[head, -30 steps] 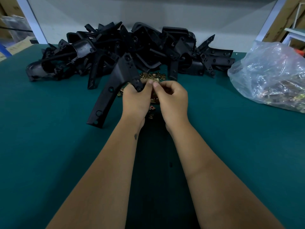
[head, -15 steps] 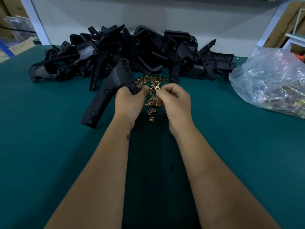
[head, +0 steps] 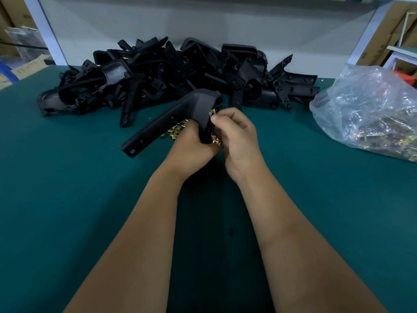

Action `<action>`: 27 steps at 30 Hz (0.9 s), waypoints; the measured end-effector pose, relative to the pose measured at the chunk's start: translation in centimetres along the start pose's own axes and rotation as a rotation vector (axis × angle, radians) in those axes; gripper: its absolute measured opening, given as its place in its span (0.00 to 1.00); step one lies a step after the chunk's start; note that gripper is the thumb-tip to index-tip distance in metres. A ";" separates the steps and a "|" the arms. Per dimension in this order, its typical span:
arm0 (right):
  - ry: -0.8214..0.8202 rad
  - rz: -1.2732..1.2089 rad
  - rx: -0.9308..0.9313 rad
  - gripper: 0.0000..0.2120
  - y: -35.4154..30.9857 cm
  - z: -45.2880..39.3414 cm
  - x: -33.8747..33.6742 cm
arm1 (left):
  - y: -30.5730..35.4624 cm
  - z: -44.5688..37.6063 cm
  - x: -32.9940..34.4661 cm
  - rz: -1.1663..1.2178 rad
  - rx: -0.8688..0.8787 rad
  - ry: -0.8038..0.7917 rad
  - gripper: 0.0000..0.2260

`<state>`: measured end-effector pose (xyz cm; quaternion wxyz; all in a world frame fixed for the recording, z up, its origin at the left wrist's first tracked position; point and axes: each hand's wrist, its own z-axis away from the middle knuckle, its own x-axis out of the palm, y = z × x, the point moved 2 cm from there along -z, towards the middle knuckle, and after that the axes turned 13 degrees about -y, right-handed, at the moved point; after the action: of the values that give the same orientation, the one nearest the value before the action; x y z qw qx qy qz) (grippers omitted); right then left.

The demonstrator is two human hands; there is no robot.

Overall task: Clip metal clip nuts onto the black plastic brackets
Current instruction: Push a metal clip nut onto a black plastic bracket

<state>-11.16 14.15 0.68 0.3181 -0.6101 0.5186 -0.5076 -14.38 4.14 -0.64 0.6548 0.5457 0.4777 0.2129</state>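
— Above the green counter, near its middle: lifted off the surface now, that black bracket, where half a second ago lay flatter and lower?

— Yes, raised and turned. Gripped at the bent end by the left hand, fingers curled round the short leg. Long arm running down and to the left, free end pointing toward the near-left — bend uppermost, toward the pile of brackets.

— And the right hand?

— Moved up against the bend. Pinching a metal clip nut between thumb and forefinger, touching the bracket's edge. Cannot tell whether seated.

— Loose clip nuts?

— Scattered beneath both hands, partly hidden. Clear bag at the right, well apart.
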 end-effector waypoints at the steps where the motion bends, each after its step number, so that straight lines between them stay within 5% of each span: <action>1: -0.001 -0.014 -0.006 0.14 0.0 0.0 0.0 | 0.1 0.0 0.0 0.174 -0.022 -0.007 0.10; 5: -0.028 -0.009 -0.011 0.11 0.1 0.0 0.1 | 0.1 -0.5 -0.4 0.906 0.003 0.009 0.06; 7: -0.042 0.002 0.009 0.10 0.3 0.1 0.2 | -0.2 -0.9 -0.8 1.067 0.018 0.074 0.08; 16: 0.177 -0.120 0.059 0.11 0.5 -0.2 -1.3 | 0.1 -0.4 -0.7 1.269 -0.111 0.086 0.11; 27: 0.047 -0.194 0.075 0.08 0.3 -0.1 -0.6 | 0.1 -0.1 -0.7 1.141 -0.102 0.040 0.05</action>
<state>-11.38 14.61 0.23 0.2779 -0.6328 0.4451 -0.5693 -14.81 3.66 -0.28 0.4528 0.6807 0.1090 0.5655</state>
